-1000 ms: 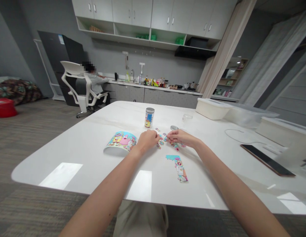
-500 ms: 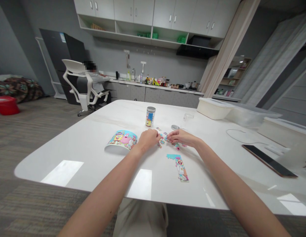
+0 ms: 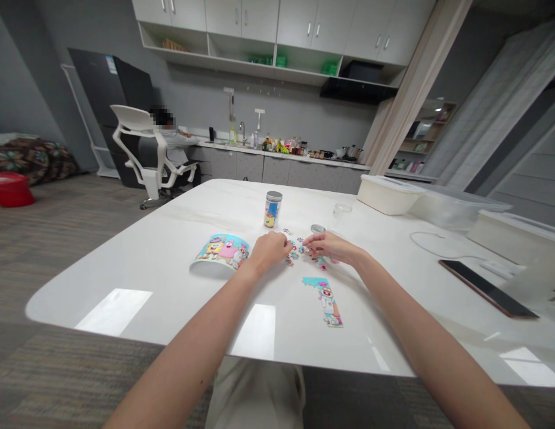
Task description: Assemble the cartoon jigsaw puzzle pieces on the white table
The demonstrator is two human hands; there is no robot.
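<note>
Left hand (image 3: 270, 250): curled, back upward, fingertips at the left edge of the loose puzzle pieces (image 3: 295, 254); I cannot tell whether it pinches one.
Right hand (image 3: 331, 245): fingers bent over the pile from the other side; what they grip, if anything, I cannot tell.
Loose pieces: small, flat, knobbed and multicoloured, scattered between my two hands on the table (image 3: 170, 268).
Joined section (image 3: 328, 302): nearer me, thin and flat, shaped like a 7, with a blue top and a cartoon figure down its long strip.
Picture sheet (image 3: 220, 250): arched off the surface beside my left forearm, printed with cartoon figures.
Jar (image 3: 272, 210): an upright cylinder beyond my left hand, printed body, grey metallic cap.
Round lid (image 3: 318, 228): metallic, flat, beyond my right hand.
Table: hard, glossy white, mirroring bright patches.
Boxes (image 3: 384, 199): smooth, off-white plastic, at the far right.
Since half a second ago: my hands stay at the same pile; section, sheet and jar keep their places.
</note>
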